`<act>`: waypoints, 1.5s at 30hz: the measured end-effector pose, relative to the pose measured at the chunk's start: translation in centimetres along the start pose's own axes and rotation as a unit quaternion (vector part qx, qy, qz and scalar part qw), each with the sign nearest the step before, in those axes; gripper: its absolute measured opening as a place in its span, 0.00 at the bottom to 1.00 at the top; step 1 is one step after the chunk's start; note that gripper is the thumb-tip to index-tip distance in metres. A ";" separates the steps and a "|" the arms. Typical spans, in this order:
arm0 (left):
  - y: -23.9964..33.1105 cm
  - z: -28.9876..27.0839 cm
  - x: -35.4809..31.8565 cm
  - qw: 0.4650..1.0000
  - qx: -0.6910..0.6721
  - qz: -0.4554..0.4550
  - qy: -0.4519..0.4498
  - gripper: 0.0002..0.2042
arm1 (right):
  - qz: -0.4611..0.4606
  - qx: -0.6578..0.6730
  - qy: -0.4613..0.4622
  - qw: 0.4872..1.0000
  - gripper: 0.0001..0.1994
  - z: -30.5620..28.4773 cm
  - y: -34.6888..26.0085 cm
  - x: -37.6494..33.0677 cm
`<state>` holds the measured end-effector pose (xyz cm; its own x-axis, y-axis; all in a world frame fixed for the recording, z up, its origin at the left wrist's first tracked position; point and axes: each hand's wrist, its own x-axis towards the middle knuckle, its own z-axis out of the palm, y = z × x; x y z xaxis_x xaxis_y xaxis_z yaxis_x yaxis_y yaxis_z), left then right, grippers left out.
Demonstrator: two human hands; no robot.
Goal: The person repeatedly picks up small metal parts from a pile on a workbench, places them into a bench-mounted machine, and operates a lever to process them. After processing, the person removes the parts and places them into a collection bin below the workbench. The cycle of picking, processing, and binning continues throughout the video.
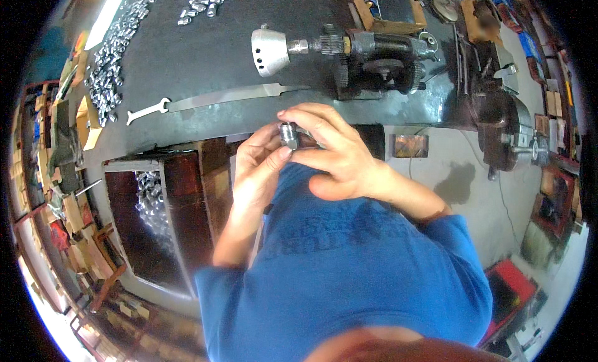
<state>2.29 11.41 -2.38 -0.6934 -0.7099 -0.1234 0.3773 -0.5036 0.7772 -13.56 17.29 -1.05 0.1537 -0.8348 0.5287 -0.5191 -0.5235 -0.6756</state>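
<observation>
The left hand [254, 163] and right hand [341, 151] hold a threaded metal fitting [288, 136] between narrowed fingers, apparently a two-handed checking or turning step, so the next move likely calls for a steady pinch.

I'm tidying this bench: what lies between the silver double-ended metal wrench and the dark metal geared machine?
A long, flat grey metal tool, probably a file, lies between the wrench and the machine, as the head view shows.

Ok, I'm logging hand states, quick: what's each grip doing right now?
Left grip: closed, holding the threaded metal fitting.
Right grip: closed on the same fitting.
</observation>
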 end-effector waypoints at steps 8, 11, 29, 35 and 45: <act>0.9 -0.5 0.8 0.999 -0.044 0.005 -0.022 0.20 | -0.018 0.005 0.034 0.999 0.20 -0.6 0.7 -0.6; 1.2 -0.4 0.9 0.999 -0.021 0.034 0.003 0.18 | -0.031 0.012 0.028 0.999 0.20 -0.4 1.1 -0.5; 12.3 -11.8 -16.9 0.477 0.725 -0.042 0.495 0.18 | -0.007 0.110 -0.009 0.994 0.21 1.4 2.8 -1.1; 14.1 -8.1 -12.9 0.454 0.714 0.095 0.525 0.14 | 0.016 0.112 -0.023 0.993 0.19 1.4 2.8 -1.5; 8.9 -13.8 17.6 0.576 0.737 0.246 0.255 0.12 | 0.081 0.056 -0.026 0.995 0.18 -0.2 1.9 -3.7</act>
<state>1.95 -12.34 -6.18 -0.3138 -0.8292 0.4625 -0.7400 0.5188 0.4281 -15.30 19.40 -4.19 0.1203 -0.9160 0.3828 -0.4448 -0.3945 -0.8041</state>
